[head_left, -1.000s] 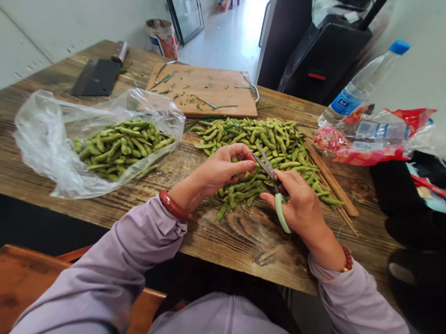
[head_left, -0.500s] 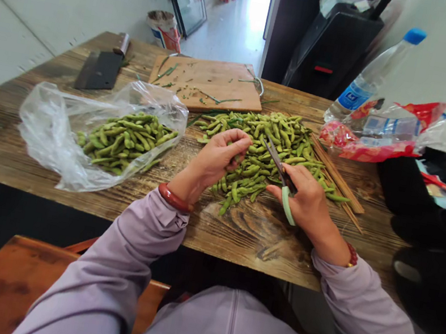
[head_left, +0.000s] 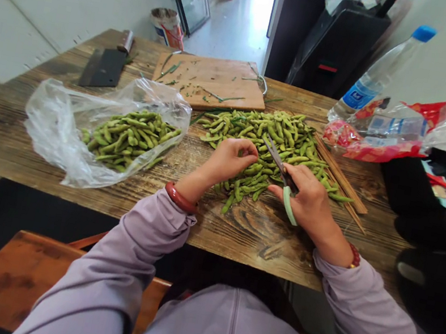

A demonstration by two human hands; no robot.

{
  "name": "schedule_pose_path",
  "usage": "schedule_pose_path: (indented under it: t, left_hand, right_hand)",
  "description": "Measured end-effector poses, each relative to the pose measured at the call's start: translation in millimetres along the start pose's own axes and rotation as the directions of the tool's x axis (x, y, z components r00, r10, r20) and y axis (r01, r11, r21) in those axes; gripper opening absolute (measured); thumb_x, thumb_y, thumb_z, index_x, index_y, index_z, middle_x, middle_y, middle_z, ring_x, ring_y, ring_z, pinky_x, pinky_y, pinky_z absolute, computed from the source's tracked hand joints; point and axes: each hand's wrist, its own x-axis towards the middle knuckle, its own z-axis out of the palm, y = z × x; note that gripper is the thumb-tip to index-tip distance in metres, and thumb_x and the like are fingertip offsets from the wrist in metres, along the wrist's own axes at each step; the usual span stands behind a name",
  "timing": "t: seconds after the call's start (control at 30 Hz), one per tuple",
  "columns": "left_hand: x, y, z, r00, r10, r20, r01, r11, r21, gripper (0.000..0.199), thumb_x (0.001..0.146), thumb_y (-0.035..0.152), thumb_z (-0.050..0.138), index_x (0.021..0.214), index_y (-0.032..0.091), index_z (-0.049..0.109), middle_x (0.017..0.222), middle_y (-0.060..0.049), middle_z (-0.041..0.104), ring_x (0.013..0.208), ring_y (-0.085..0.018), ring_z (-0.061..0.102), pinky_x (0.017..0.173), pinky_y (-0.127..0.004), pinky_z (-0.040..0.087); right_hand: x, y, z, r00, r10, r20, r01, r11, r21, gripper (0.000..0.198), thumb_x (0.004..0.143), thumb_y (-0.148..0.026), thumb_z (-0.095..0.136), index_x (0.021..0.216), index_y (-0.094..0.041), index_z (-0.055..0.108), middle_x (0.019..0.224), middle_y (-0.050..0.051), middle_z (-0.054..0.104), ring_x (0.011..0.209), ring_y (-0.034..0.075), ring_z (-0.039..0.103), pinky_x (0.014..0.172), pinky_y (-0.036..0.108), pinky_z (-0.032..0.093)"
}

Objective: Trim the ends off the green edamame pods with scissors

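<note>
My right hand (head_left: 306, 196) is closed round a pair of scissors (head_left: 278, 160) with pale green handles, the dark blades pointing up and left over a heap of edamame pods (head_left: 279, 131). Just left of the blades, over the heap's left side, my left hand (head_left: 233, 160) has its fingers curled and their tips together. What they hold, if anything, cannot be made out. More green pods lie in a clear plastic bag (head_left: 49, 122), which sits with its mouth spread on the wooden table (head_left: 253, 241), left of my left hand.
Behind the heap lies a wooden cutting board (head_left: 217, 77) with green scraps. A cleaver (head_left: 104, 68) rests at the back left. Wooden chopsticks (head_left: 344, 180) lie right of the pods. Farther right are a water bottle (head_left: 359, 93), red plastic packaging (head_left: 385, 152) and a black bag (head_left: 400, 187).
My left hand has moved slightly right and turned, so the back of the hand shows more. The scissors stay in my right hand, nearly unmoved. The whole view has shifted slightly.
</note>
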Motion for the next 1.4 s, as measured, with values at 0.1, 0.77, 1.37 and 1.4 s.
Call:
schedule_pose_path:
  t: [0.1, 0.77, 1.37, 1.4]
  left_hand:
    - [0, -5, 6, 0.991, 0.101, 0.086, -0.125, 0.931, 0.343, 0.004, 0.081, 0.016, 0.068, 0.081, 0.017, 0.071, 0.08, -0.004, 0.067, 0.079, -0.018, 0.06, 0.077, -0.03, 0.045]
    - [3, 4, -12, 0.99, -0.135, -0.048, 0.118, 0.957, -0.264, 0.013, 0.077, 0.025, 0.071, 0.078, 0.015, 0.062, 0.066, 0.003, 0.055, 0.056, -0.007, 0.044, 0.052, -0.02, 0.034]
    - [7, 1, -29, 0.984, -0.162, -0.078, 0.143, 0.969, -0.202, 0.015, 0.08, 0.028, 0.065, 0.073, 0.016, 0.058, 0.061, 0.003, 0.051, 0.052, -0.008, 0.038, 0.051, -0.021, 0.029]
    - [8, -2, -31, 0.991, -0.093, -0.096, 0.088, 0.995, -0.052, 0.012, 0.078, 0.025, 0.065, 0.071, 0.016, 0.061, 0.062, 0.002, 0.053, 0.057, -0.01, 0.042, 0.056, -0.022, 0.032]
  right_hand:
    - [0, -1, -1, 1.0, 0.0, 0.001, 0.0, 1.0, -0.012, 0.044, 0.092, -0.041, 0.067, 0.131, -0.023, 0.061, 0.11, 0.013, 0.068, 0.1, 0.031, 0.068, 0.086, 0.046, 0.058]
    - [0, 1, 0, 1.0, -0.014, -0.02, 0.014, 1.0, 0.006, 0.043, 0.091, -0.039, 0.068, 0.13, -0.022, 0.061, 0.108, 0.012, 0.069, 0.097, 0.03, 0.068, 0.084, 0.045, 0.058]
    - [0, -1, -1, 1.0, -0.014, -0.004, 0.014, 1.0, -0.008, 0.043, 0.092, -0.041, 0.067, 0.13, -0.024, 0.061, 0.107, 0.011, 0.069, 0.097, 0.03, 0.068, 0.084, 0.045, 0.059]
    - [0, -1, -1, 1.0, -0.016, -0.001, 0.016, 1.0, -0.007, 0.043, 0.092, -0.041, 0.066, 0.131, -0.024, 0.06, 0.108, 0.012, 0.069, 0.098, 0.03, 0.068, 0.084, 0.046, 0.059]
